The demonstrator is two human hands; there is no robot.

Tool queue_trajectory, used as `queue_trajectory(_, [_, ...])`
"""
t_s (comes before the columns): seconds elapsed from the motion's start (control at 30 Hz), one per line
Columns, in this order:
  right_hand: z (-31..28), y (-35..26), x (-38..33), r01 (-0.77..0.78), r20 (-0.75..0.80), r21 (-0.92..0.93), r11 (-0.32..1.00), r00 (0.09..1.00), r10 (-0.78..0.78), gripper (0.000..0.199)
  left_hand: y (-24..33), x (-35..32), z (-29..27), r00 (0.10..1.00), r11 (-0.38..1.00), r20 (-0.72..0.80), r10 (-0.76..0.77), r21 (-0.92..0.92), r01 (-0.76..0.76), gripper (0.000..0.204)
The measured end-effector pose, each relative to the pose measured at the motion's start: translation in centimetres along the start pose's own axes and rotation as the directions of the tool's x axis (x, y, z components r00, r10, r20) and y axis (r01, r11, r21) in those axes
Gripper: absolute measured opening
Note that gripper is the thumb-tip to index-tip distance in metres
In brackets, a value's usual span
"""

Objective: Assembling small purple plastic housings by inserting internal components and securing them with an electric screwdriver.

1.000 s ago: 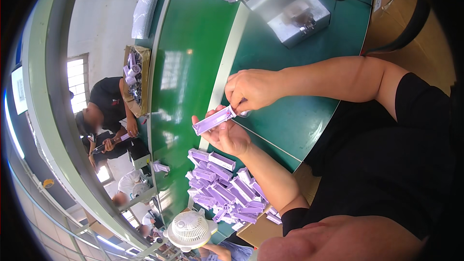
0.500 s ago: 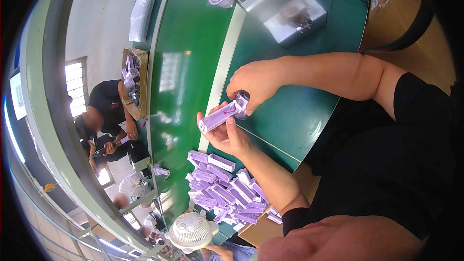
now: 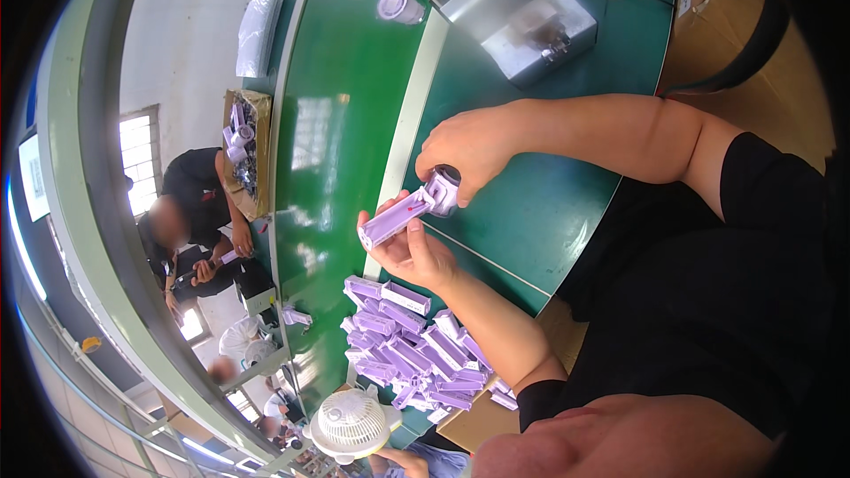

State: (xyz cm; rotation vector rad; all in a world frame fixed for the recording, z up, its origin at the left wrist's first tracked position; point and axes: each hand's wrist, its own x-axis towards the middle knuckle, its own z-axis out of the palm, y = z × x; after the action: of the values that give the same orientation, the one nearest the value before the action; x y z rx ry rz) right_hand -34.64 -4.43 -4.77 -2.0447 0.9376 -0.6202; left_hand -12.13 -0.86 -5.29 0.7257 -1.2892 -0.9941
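Observation:
My left hand [image 3: 414, 255] holds a purple oblong plastic part [image 3: 397, 218] above the green table [image 3: 336, 150]. My right hand [image 3: 467, 150] grips the part's near end, where a dark round piece [image 3: 445, 179] sits against a lilac head. Both hands meet over the white stripe on the table. Just below my left forearm lies a heap of several purple and white parts [image 3: 416, 350] of the same kind.
A grey metal fixture [image 3: 522, 13] stands at the table's far end, with a small round lid [image 3: 393, 5] beside it. A cardboard box of purple parts [image 3: 241, 150] sits by a person in black [image 3: 190, 204]. A white fan [image 3: 350, 423] stands low down.
My right hand has slid from the part's middle to its end, and the dark round piece now shows there. The part has tilted a little in my left hand.

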Motion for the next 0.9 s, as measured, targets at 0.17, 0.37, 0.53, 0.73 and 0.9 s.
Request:
queue_trajectory(0.17, [-0.27, -0.42, -0.01, -0.001, 0.015, -0.001, 1.0, 1.0, 0.001, 0.06, -0.35, -0.25, -0.05, 0.996, 1.0, 0.08, -0.028, 0.015, 0.027, 0.068])
queue_trajectory(0.37, [-0.25, -0.34, 0.11, -0.007, 0.027, -0.005, 1.0, 1.0, 0.007, 0.059, -0.19, -0.18, 0.34, 0.996, 0.997, 0.08, 0.024, 0.068, -0.029, 0.068])
queue_trajectory(0.53, [-0.14, -0.08, -0.11, -0.02, 0.021, 0.012, 1.0, 1.0, 0.02, 0.059, -0.32, -0.17, 0.52, 0.997, 0.997, 0.079, 0.014, 0.076, -0.02, 0.068])
queue_trajectory(0.73, [-0.06, -0.14, 0.02, -0.01, 0.02, 0.005, 1.0, 1.0, 0.01, 0.061, -0.52, -0.16, -0.32, 0.996, 1.0, 0.091, -0.013, 0.022, 0.011, 0.066])
queue_trajectory(0.9, [0.0, -0.05, -0.01, 0.007, -0.012, 0.005, 1.0, 1.0, -0.007, 0.061, -0.71, -0.13, -0.21, 0.996, 0.999, 0.09, 0.003, 0.043, -0.007, 0.066])
